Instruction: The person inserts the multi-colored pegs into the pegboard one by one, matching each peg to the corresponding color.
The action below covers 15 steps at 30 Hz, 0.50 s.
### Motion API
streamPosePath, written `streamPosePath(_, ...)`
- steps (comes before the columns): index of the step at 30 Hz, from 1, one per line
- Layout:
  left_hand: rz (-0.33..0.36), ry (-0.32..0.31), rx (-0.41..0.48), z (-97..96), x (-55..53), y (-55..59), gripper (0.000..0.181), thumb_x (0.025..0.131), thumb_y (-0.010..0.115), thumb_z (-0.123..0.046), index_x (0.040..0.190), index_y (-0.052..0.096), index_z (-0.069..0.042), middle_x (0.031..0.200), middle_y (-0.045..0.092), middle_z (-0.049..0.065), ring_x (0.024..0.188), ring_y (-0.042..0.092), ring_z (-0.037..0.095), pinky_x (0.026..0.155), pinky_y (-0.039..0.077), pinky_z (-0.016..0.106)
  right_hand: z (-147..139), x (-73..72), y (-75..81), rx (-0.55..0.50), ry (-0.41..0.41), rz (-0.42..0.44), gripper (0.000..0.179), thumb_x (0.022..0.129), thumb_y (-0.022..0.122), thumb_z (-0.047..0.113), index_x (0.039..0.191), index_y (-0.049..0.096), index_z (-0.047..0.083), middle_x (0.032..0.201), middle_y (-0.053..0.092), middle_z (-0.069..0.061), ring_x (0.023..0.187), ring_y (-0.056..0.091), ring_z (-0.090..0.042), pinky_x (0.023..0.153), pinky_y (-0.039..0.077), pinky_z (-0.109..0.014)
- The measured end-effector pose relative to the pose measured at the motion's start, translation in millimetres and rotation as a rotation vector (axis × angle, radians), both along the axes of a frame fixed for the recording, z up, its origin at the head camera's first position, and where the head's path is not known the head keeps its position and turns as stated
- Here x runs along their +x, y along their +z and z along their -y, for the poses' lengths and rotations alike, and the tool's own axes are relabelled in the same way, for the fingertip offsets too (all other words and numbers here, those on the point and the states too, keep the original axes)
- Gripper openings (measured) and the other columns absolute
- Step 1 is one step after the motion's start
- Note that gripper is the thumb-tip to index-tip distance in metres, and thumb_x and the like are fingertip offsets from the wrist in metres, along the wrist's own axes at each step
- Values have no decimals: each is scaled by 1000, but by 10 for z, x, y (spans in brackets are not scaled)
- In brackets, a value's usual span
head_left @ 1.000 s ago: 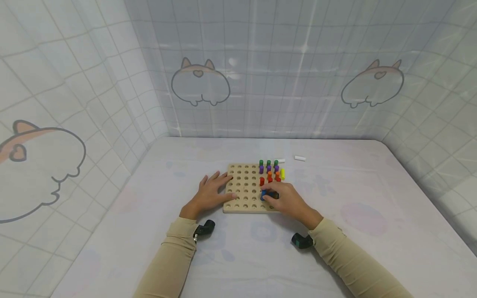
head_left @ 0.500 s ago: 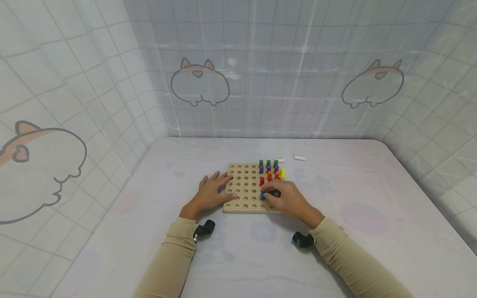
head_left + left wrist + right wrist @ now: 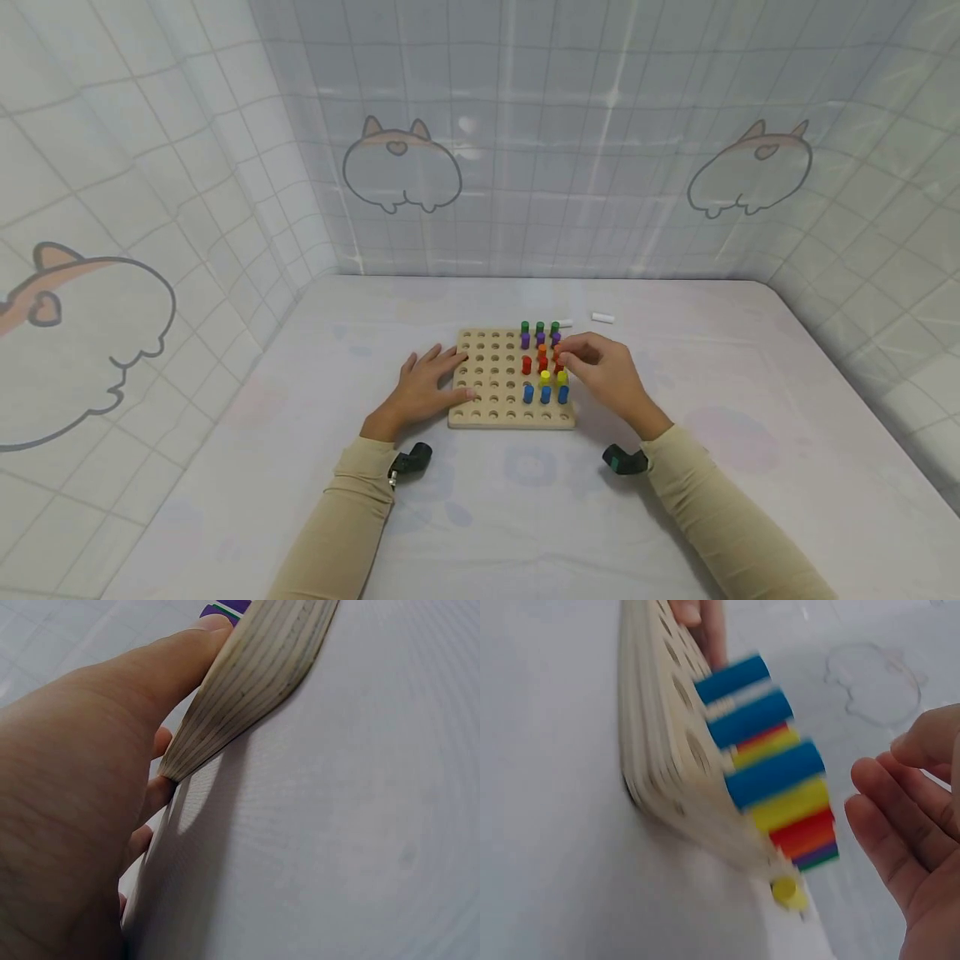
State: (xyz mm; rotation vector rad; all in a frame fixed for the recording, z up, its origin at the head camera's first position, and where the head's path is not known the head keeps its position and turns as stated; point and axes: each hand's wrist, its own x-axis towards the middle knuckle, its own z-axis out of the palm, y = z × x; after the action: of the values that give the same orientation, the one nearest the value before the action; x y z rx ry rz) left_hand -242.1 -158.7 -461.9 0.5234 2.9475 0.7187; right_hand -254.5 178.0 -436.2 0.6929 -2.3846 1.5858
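Note:
A wooden pegboard [image 3: 502, 423] lies on the table, with short coloured pegs upright along its right side. Blue pegs [image 3: 545, 395] stand nearest the front. Behind them come yellow pegs [image 3: 545, 379], red pegs [image 3: 527, 366], orange pegs [image 3: 542, 352], purple pegs [image 3: 526, 341] and green pegs [image 3: 525, 327]. My left hand [image 3: 422, 390] rests on the board's left edge, thumb on top. Over the right edge hovers my right hand [image 3: 613, 377], nothing visible between its bent fingers. Below it, a loose yellow peg [image 3: 786, 892] shows beside the board in the right wrist view.
Behind the board a white peg [image 3: 602, 317] lies on the tabletop, and another white peg [image 3: 566, 323] sits close to the green ones. Rows of bare holes [image 3: 495, 358] fill the board's left part. Patterned curtains [image 3: 525, 208] surround the table.
My right hand has let go of the front-left blue peg, which stands in the board. It has moved back and to the right, uncovering the blue and yellow rows. The left hand stays put.

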Motion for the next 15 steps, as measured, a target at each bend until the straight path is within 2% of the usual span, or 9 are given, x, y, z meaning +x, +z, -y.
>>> streamPosePath(6,-5,-2,-3,5,-8,-10,84,90,61,-65,156,40,-17,161,33,8,152,14,32,118,-2,60,-170,-182,-89,-71,-61,98,25,96,70,16,112,69,-3,103,72,-14,91,71,-26,78,56,-20)
streamPosePath(15,-5,-1,6,7,-21,-22,84,90,60,-65,156,41,-17,162,32,7,152,14,31,118,-2,60,-285,-351,-165,-37,-124,190,28,97,68,16,117,67,-5,105,70,-15,91,70,-24,76,57,-22)
